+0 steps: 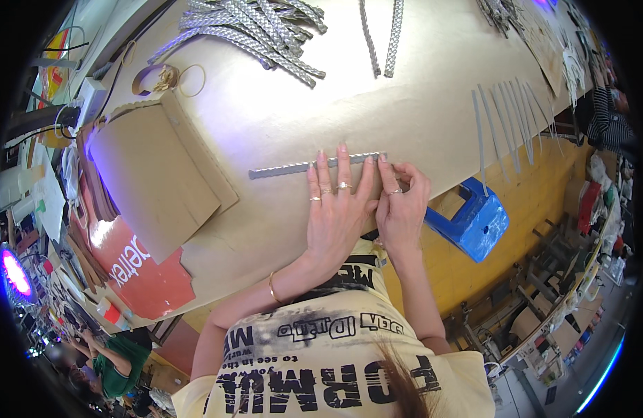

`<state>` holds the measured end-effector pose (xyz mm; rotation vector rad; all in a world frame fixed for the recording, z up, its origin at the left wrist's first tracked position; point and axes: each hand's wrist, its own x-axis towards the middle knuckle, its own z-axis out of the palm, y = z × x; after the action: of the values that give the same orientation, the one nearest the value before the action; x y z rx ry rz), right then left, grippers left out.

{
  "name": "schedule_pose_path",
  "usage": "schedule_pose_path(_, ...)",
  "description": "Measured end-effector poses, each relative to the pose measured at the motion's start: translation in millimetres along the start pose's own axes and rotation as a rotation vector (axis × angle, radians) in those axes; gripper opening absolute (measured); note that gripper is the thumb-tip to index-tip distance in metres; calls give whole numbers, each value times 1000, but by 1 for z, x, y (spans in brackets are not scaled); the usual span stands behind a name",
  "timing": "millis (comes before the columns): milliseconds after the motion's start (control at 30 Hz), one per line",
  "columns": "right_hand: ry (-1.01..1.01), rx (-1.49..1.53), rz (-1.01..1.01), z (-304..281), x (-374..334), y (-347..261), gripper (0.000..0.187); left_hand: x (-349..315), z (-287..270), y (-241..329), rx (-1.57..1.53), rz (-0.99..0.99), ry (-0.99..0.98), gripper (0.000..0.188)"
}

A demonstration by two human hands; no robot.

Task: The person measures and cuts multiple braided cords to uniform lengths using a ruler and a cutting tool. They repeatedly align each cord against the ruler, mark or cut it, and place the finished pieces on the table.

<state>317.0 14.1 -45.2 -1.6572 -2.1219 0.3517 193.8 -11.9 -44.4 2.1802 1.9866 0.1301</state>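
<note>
Your counter is covered in a smooth tan sheet, with a bright glare across its upper middle. A heap of silver braided strips lies at the top, two more braids just right of it. Thin grey strips fan out at the right edge; brown cardboard and a torn red sheet lie to your left. Beyond the edge are a blue stool, a yellow floor and, lower left, a person in green.

The strip you are working on lies nearly level on the counter in front of you: long, narrow and straight, pale silver and twisted-looking along its upper edge, flat grey below. Your left hand lies across it, fingers spread wide. Your right hand is bunched narrow at its right end; you cannot tell whether those fingers pinch it.
</note>
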Motion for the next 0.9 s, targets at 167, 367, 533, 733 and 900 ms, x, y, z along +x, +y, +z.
schedule_pose_path(167,18,-67,42,6,-4,-2,55,-2,-2,-4,-51,2,-43,70)
schedule_pose_path(367,71,-106,11,4,3,-2,50,-27,-16,-40,-217,-176,-59,76)
schedule_pose_path(533,79,-135,10,6,3,0,46,-46,-18,-66,-114,-306,-57,81)
schedule_pose_path(733,93,-190,-81,-5,12,-9,39,-51,-5,-74,-175,-339,53,87)
schedule_pose_path(900,31,-47,-272,-4,33,-33,42,-55,-2,-77,-193,-303,104,90)
